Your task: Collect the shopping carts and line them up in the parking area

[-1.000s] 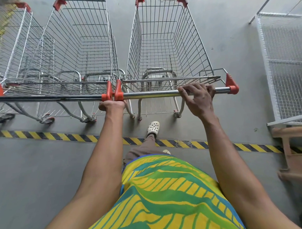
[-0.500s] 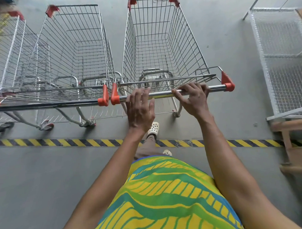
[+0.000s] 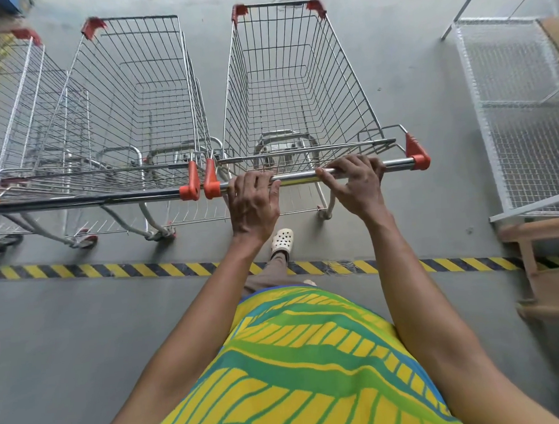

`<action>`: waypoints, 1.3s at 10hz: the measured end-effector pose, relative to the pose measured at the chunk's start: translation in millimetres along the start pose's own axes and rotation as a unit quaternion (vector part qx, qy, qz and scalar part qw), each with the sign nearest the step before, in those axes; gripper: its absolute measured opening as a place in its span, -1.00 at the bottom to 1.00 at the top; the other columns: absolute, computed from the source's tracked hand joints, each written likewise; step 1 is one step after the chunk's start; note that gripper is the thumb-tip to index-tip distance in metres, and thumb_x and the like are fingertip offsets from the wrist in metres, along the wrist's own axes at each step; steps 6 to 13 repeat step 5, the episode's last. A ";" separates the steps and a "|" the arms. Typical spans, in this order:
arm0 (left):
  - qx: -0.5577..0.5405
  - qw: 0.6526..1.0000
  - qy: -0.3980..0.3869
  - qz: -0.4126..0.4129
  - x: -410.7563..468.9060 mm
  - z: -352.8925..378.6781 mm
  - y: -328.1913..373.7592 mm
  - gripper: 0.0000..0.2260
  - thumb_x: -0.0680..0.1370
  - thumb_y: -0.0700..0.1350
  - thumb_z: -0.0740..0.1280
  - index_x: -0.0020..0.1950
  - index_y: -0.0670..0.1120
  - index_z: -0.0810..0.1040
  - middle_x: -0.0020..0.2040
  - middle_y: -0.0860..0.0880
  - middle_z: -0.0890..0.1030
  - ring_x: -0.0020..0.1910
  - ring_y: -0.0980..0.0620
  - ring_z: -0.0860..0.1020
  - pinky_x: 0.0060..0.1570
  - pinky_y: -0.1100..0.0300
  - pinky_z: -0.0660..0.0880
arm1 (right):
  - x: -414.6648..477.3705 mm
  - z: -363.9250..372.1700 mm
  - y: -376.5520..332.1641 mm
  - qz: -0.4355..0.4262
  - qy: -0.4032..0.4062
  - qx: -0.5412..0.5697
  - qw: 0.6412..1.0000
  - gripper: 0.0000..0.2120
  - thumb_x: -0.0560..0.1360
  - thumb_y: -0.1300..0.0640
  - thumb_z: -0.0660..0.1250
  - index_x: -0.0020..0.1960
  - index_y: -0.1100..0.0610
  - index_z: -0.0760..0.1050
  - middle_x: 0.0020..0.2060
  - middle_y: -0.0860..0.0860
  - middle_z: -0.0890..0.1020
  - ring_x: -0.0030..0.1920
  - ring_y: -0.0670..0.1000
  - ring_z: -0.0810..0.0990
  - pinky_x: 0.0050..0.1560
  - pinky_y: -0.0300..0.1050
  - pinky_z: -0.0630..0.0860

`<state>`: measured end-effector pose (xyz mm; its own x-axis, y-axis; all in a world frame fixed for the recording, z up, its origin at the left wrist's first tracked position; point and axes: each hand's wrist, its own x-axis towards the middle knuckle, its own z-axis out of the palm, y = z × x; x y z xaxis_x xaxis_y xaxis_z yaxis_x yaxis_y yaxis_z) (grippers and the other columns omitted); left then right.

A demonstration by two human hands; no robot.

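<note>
With your left hand (image 3: 254,203) and right hand (image 3: 356,183) both gripping the cart (image 3: 293,94) handle, it sits beside 2nd cart (image 3: 132,106), end caps prob. touching.

Grey concrete floor (image 3: 70,346) crossed by a yellow-black hazard stripe (image 3: 115,271); white mesh rack (image 3: 521,108) at right.

We see silver wire carts (image 3: 293,94) with orange-red handle caps (image 3: 417,151), a yellow-and-black striped floor line (image 3: 115,271) – and a shirt (image 3: 309,363) banded yellow, green, blue
</note>
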<state>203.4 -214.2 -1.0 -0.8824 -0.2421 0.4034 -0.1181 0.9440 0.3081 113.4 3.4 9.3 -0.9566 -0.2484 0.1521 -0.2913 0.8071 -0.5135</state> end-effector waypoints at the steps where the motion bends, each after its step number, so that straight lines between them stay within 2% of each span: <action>1: 0.002 1.000 -0.002 0.001 -0.5 0.1 1.9 -0.73 0.68 0.07 0.22 0.19 -0.06 0.61 0.07 -0.06 0.61 0.07 -0.09 0.52 0.25 -0.02 0.37 | -0.2 -3.0 1.4 -0.001 -0.004 0.000 1.000 -0.55 0.55 -0.41 0.22 0.00 -0.07 0.63 -0.05 -0.15 0.61 0.13 -0.09 0.48 0.22 -0.04 0.15; 2: -0.005 1.000 -0.006 -0.001 2.7 -2.8 3.4 -0.74 0.67 0.05 0.24 0.17 -0.07 0.62 0.06 -0.06 0.62 0.06 -0.10 0.53 0.23 -0.02 0.39 | 1.0 -5.8 -2.0 0.001 -0.015 0.005 1.000 -0.52 0.54 -0.43 0.20 0.08 -0.08 0.64 0.05 -0.14 0.63 0.23 -0.06 0.49 0.26 0.00 0.14; 3: -0.009 1.000 -0.009 -0.012 9.0 -4.8 6.0 -0.76 0.65 0.00 0.25 0.10 -0.10 0.63 0.00 -0.09 0.64 0.00 -0.10 0.53 0.15 -0.03 0.39 | -1.4 -7.4 -1.7 0.021 0.013 -0.004 1.000 -0.47 0.51 -0.45 0.19 0.31 -0.17 0.55 0.36 -0.14 0.54 0.49 -0.07 0.34 0.43 0.11 0.02; 4: -0.030 0.999 -0.026 -0.036 22.5 -5.5 19.9 -0.75 0.64 -0.03 0.21 0.00 -0.13 0.64 -0.06 -0.12 0.64 -0.05 -0.11 0.52 0.06 -0.03 0.38 | -11.0 -23.3 4.4 0.048 0.039 0.000 0.998 -0.42 0.50 -0.44 0.20 0.42 -0.21 0.46 0.48 -0.11 0.45 0.57 -0.04 0.25 0.48 0.08 -0.08; 5: -0.095 0.995 -0.038 0.007 40.4 -4.6 53.4 -0.75 0.63 -0.02 0.22 0.00 -0.12 0.64 -0.08 -0.13 0.64 -0.02 -0.10 0.51 0.07 -0.02 0.34 | -25.8 -34.8 16.0 0.060 0.073 -0.008 0.995 -0.43 0.52 -0.39 0.25 0.46 -0.20 0.43 0.53 -0.10 0.40 0.58 -0.05 0.23 0.49 0.12 -0.05; 13: -0.095 0.995 -0.038 0.007 40.4 -4.6 53.4 -0.75 0.63 -0.02 0.22 0.00 -0.12 0.64 -0.08 -0.13 0.64 -0.02 -0.10 0.51 0.07 -0.02 0.34 | -25.8 -34.8 16.0 0.060 0.073 -0.008 0.995 -0.43 0.52 -0.39 0.25 0.46 -0.20 0.43 0.53 -0.10 0.40 0.58 -0.05 0.23 0.49 0.12 -0.05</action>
